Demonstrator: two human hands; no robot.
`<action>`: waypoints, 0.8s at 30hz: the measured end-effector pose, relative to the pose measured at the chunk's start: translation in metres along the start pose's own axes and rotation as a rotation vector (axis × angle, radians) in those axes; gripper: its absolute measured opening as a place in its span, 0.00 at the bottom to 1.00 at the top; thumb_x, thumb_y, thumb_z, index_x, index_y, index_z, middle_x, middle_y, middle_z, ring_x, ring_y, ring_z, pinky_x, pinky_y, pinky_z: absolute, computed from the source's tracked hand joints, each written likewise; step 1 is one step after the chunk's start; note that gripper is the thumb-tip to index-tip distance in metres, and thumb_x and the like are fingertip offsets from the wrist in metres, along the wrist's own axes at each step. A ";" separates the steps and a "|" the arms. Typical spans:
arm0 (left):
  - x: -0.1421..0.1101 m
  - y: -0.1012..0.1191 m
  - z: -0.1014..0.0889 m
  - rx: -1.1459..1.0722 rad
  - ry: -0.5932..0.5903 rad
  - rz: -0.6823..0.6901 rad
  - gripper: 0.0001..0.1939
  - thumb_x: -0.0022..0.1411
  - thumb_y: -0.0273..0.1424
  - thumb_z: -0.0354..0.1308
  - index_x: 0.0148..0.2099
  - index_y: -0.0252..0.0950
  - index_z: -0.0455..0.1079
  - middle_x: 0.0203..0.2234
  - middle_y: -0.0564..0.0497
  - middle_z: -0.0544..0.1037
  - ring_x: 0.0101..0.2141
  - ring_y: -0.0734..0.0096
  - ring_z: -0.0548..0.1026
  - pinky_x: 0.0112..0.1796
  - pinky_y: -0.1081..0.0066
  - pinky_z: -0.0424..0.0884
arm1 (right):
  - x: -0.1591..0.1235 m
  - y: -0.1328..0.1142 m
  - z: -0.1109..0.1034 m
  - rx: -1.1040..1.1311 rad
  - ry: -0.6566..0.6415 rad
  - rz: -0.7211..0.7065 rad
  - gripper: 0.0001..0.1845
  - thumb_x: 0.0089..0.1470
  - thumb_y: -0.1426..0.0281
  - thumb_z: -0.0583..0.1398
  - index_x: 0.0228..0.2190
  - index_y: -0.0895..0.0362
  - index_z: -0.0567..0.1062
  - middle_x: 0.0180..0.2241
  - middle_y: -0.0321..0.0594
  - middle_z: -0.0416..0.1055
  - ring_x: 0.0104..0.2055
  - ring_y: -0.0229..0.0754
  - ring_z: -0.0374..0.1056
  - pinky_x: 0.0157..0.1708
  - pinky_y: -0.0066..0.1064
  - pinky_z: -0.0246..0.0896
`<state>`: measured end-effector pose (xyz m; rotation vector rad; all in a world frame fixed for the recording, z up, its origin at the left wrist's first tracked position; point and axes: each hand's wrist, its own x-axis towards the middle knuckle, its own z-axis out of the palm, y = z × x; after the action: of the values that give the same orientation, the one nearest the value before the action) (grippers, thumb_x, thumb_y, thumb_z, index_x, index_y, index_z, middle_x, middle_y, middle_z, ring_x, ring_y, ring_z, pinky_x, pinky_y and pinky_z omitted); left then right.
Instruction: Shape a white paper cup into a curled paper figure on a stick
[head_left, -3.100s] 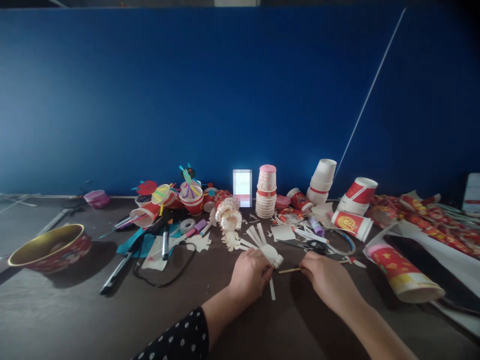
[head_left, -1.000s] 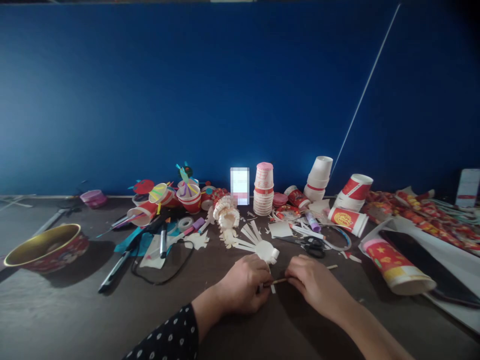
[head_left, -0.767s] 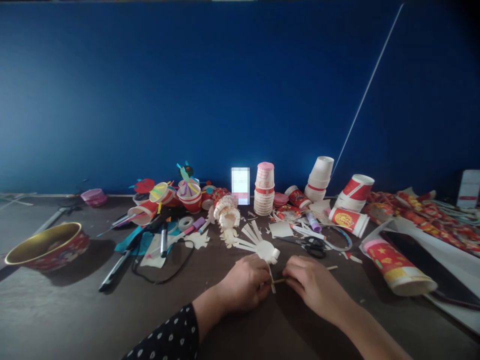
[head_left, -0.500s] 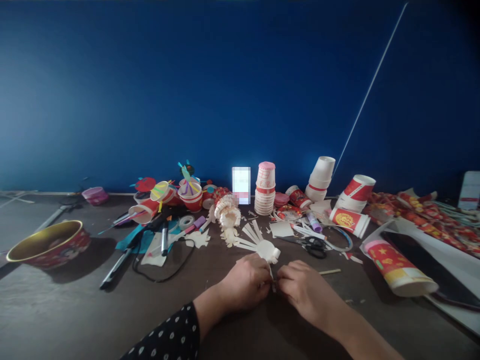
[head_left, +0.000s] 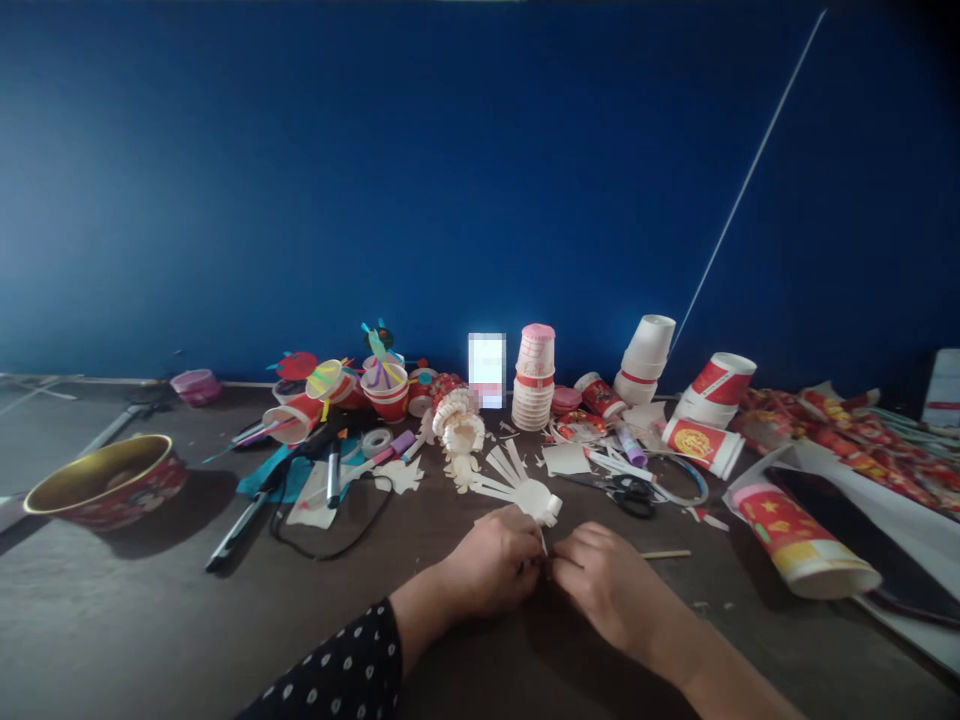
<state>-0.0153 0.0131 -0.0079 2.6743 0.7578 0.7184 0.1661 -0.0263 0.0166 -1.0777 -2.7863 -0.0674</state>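
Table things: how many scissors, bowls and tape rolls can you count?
Black-handled scissors: 1
Red bowl with gold inside: 1
Tape roll: 1
Total: 3

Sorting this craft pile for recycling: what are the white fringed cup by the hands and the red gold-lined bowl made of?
The fringed cup looks like matte white paper card; its cut strips show thin edges. The bowl: glossy red print outside, gold lining; metal or coated card, unclear.
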 end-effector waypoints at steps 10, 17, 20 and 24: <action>0.000 0.001 -0.003 -0.023 -0.023 0.003 0.05 0.45 0.22 0.57 0.27 0.35 0.69 0.28 0.51 0.74 0.32 0.69 0.70 0.35 0.71 0.65 | 0.000 0.003 -0.001 0.051 0.018 0.011 0.09 0.55 0.75 0.53 0.27 0.57 0.71 0.27 0.37 0.69 0.30 0.38 0.60 0.34 0.32 0.49; 0.001 0.001 0.003 0.040 -0.008 -0.048 0.03 0.50 0.23 0.56 0.26 0.35 0.69 0.26 0.51 0.75 0.31 0.70 0.70 0.34 0.71 0.63 | 0.000 0.004 0.004 0.086 0.054 0.041 0.10 0.55 0.76 0.52 0.25 0.57 0.70 0.26 0.37 0.69 0.30 0.39 0.61 0.33 0.31 0.50; 0.001 0.002 0.004 0.036 -0.004 -0.058 0.04 0.48 0.21 0.56 0.26 0.35 0.69 0.26 0.51 0.75 0.31 0.69 0.70 0.34 0.72 0.63 | -0.001 0.005 0.000 0.167 0.072 0.089 0.09 0.54 0.77 0.52 0.26 0.57 0.70 0.27 0.37 0.69 0.31 0.38 0.62 0.34 0.30 0.51; 0.002 0.007 0.003 -0.032 0.000 -0.140 0.05 0.47 0.20 0.56 0.25 0.35 0.70 0.26 0.52 0.75 0.32 0.69 0.70 0.35 0.72 0.64 | -0.004 0.007 -0.008 0.301 0.091 0.228 0.07 0.53 0.78 0.55 0.29 0.56 0.71 0.29 0.36 0.69 0.34 0.39 0.64 0.34 0.28 0.52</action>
<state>-0.0095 0.0078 -0.0073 2.5619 0.9151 0.6884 0.1741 -0.0245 0.0235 -1.2642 -2.4709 0.3110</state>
